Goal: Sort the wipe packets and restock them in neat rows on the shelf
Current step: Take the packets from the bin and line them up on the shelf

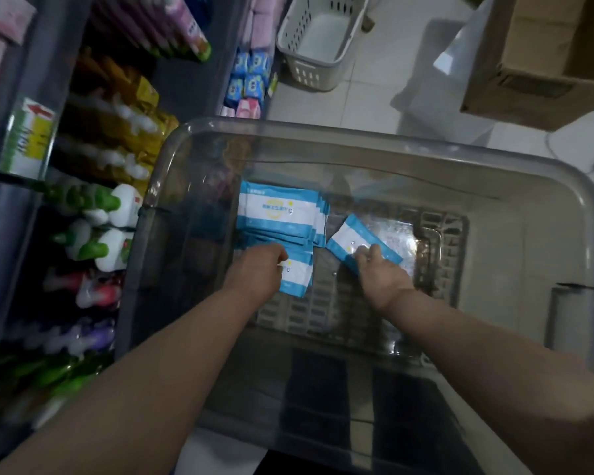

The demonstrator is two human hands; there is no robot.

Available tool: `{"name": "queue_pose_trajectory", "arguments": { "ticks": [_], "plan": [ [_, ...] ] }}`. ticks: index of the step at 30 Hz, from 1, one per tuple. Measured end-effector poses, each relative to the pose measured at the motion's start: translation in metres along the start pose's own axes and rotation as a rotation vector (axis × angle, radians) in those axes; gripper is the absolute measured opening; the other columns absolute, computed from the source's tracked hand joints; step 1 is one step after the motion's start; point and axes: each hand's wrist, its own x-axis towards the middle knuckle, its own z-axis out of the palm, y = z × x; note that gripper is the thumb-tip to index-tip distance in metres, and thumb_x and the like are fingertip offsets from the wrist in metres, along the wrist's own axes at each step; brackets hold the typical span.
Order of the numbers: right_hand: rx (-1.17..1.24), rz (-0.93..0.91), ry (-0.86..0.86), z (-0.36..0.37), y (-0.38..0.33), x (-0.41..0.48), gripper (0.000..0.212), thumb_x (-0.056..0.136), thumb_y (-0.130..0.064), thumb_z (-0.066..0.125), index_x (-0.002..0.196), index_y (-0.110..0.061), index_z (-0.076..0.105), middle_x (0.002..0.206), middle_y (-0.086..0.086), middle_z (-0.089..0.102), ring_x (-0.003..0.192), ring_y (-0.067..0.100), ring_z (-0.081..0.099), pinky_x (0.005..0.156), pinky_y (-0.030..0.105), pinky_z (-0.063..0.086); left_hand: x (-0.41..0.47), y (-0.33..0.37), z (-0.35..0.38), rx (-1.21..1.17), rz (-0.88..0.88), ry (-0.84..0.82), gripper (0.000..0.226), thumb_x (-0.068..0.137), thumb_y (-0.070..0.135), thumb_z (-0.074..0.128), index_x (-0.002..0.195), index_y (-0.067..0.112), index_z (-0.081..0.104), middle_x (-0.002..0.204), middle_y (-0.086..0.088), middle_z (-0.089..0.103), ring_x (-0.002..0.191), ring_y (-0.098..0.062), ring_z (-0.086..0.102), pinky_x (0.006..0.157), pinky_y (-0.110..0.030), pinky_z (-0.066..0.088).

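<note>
Blue-and-white wipe packets [275,210] are lying stacked in the clear bin [357,138], none yet going onto the shelf [42,73]. The left hand [259,269] is curling its fingers round several, and the right hand [383,274] is pinching one tilted packet [354,240]. The slick wrappers are probably risking a slide out of that loose bundle.

One big clear bin [592,214]. Inside, one pile of blue-and-white wipe packets [275,210], too close to count, one single packet [297,279] at its near end, and one loose packet [348,240] off to the side. Two hands: left hand [258,269], right hand [381,274]. One white basket [309,72]. One cardboard box [528,63].
</note>
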Motion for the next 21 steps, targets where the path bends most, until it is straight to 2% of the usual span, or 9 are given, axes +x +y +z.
{"name": "queue_pose_trajectory", "arguments": {
  "ticks": [2,5,7,10,12,15,17,19,21],
  "plan": [
    [-0.095,-0.059,0.077,-0.004,-0.004,0.006,0.046,0.096,-0.011,0.038,0.141,-0.014,0.031,0.14,0.012,0.037,0.123,0.032,0.046,0.096,0.043,0.042,-0.001,0.0,0.0,-0.002,0.009,-0.006,0.021,0.092,0.018,0.055,0.111,0.022,0.062,0.117,-0.001,0.065,0.108,-0.022,0.059,0.086,-0.031,0.046],
    [-0.297,-0.218,0.054,-0.013,0.003,0.022,0.058,0.098,-0.022,0.039,0.15,-0.035,0.016,0.159,0.005,0.003,0.142,0.035,0.014,0.109,0.045,0.029,-0.001,-0.006,-0.001,0.009,0.003,-0.005,0.02,0.092,0.019,0.055,0.11,0.023,0.061,0.117,0.0,0.065,0.106,-0.022,0.059,0.086,-0.033,0.048],
    [-0.303,-0.198,-0.034,-0.015,0.007,0.025,0.064,0.098,-0.023,0.045,0.15,-0.041,0.012,0.16,0.004,-0.006,0.142,0.036,0.011,0.105,0.044,0.035,0.001,-0.011,-0.001,0.003,-0.016,-0.001,0.021,0.091,0.018,0.054,0.11,0.023,0.062,0.117,-0.001,0.065,0.107,-0.022,0.06,0.087,-0.033,0.048],
    [-0.139,-0.021,-0.032,-0.008,0.011,0.015,0.076,0.089,-0.016,0.059,0.149,-0.034,0.017,0.144,0.012,0.018,0.127,0.034,0.032,0.093,0.041,0.047,0.0,-0.02,0.0,0.016,-0.037,-0.012,0.023,0.09,0.017,0.054,0.111,0.021,0.063,0.117,-0.004,0.066,0.107,-0.025,0.06,0.086,-0.032,0.048],
    [-0.192,0.011,0.033,-0.005,0.012,0.01,0.062,0.09,-0.019,0.056,0.144,-0.026,0.027,0.136,0.012,0.025,0.123,0.031,0.036,0.094,0.04,0.046,-0.001,-0.025,0.002,0.035,-0.053,-0.008,0.024,0.09,0.016,0.054,0.112,0.02,0.062,0.117,-0.006,0.065,0.107,-0.027,0.06,0.085,-0.033,0.048],
    [-0.472,-0.203,0.127,-0.003,0.016,0.016,0.047,0.096,-0.027,0.044,0.142,-0.028,0.03,0.15,0.012,0.017,0.14,0.033,0.017,0.114,0.046,0.02,-0.001,-0.024,0.002,0.056,-0.072,0.039,0.027,0.09,0.014,0.053,0.115,0.019,0.061,0.119,-0.007,0.063,0.11,-0.028,0.058,0.089,-0.036,0.049],
    [-0.5,-0.267,0.099,-0.007,0.017,0.021,0.047,0.097,-0.028,0.043,0.142,-0.028,0.031,0.154,0.01,0.014,0.145,0.031,0.007,0.118,0.049,0.005,-0.003,-0.022,0.001,0.052,-0.083,0.059,0.029,0.091,0.013,0.052,0.118,0.018,0.061,0.122,-0.007,0.062,0.112,-0.028,0.057,0.092,-0.038,0.049],
    [-0.485,-0.19,0.095,-0.014,0.019,0.021,0.047,0.091,-0.033,0.052,0.136,-0.026,0.039,0.148,0.007,0.03,0.141,0.029,0.022,0.116,0.049,0.012,-0.005,-0.021,0.0,0.06,-0.085,0.078,0.029,0.092,0.014,0.052,0.119,0.018,0.061,0.122,-0.008,0.062,0.112,-0.027,0.057,0.092,-0.038,0.049],
    [-0.338,-0.09,0.089,-0.019,0.019,0.013,0.045,0.088,-0.035,0.056,0.13,-0.025,0.045,0.133,0.003,0.051,0.126,0.025,0.046,0.108,0.042,0.029,-0.006,-0.022,-0.001,0.084,-0.054,0.087,0.029,0.091,0.011,0.052,0.118,0.017,0.061,0.122,-0.007,0.061,0.113,-0.026,0.055,0.092,-0.037,0.048]
  ]
}}
